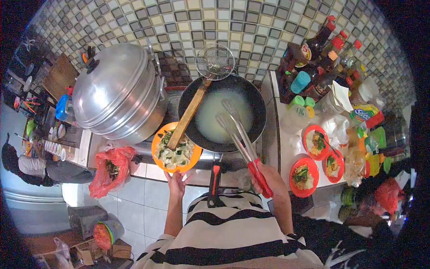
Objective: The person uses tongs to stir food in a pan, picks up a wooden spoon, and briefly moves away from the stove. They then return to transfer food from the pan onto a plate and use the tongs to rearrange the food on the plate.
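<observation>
My left hand (176, 181) grips the near rim of an orange plate (157, 162) piled with pale pieces and dark greens. In my right hand (272, 180) is a pair of metal tongs (243, 136) with red grips, closed around the handles. The tong heads are apart, over the near right part of a black wok (262, 104) of cloudy whitish liquid (215, 117). A wire skimmer (215, 61) rests across the wok's left side, basket at the wall; its wooden handle (192, 112) reaches over the plate. The wok's handle (214, 186) points toward my body.
Left of the wok stands a large lidded metal steamer (117, 92). A red plastic bag (112, 172) with greens sits at the counter edge. To the right are three red plates of food, one nearest (296, 187), and sauce bottles (316, 42). Another person (33, 168) is at far left.
</observation>
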The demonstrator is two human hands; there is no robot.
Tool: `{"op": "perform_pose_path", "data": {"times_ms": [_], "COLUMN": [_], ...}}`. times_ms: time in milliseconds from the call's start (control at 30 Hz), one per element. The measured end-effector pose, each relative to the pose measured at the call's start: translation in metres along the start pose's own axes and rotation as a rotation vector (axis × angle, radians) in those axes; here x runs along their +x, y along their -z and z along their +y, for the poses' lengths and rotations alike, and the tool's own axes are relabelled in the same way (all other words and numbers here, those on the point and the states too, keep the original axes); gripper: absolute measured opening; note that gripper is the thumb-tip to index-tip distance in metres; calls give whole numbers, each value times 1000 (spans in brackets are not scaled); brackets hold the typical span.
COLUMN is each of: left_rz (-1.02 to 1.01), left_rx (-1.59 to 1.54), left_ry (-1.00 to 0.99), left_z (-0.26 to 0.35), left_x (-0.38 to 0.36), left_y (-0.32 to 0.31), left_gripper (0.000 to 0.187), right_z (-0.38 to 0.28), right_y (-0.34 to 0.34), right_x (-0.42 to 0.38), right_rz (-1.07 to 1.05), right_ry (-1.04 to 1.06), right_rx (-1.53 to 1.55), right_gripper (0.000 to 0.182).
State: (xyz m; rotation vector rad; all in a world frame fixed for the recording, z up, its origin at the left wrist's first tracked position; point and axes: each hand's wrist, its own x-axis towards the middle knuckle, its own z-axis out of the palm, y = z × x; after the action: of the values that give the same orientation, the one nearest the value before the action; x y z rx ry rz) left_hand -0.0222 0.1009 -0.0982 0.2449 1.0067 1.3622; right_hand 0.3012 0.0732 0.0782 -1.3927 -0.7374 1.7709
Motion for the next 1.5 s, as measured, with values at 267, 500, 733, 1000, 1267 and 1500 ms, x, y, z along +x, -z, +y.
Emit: {"op": "perform_pose_path", "data": {"times_ms": [267,500,733,1000,1267,1500], "left_rz": [69,-17,-11,25,116,145], "left_rx": [-96,-218,-201,-166,-96,46], "left_ry": [-123,-184,-162,-155,-240,-311], "left_z": [-1,-7,1,14,42,98], "left_x": [0,11,1,-50,-93,-130], "left_y": [1,6,15,27,43,33], "left_gripper": [68,69,70,64,64,67], "right_z": [-5,-6,-8,-16,-25,-74], "right_y": [-3,-8,-6,1,18,12], "right_x": [-1,2,0,-14,-22,-39], "right_rz": [-18,-36,-8,36,57,133], "right_ry": [-43,-36,-27,29,192,807], "right_rx": [-20,5,-12,-138,-570,-1346], "right_gripper": [41,40,41,35,40,43]}}
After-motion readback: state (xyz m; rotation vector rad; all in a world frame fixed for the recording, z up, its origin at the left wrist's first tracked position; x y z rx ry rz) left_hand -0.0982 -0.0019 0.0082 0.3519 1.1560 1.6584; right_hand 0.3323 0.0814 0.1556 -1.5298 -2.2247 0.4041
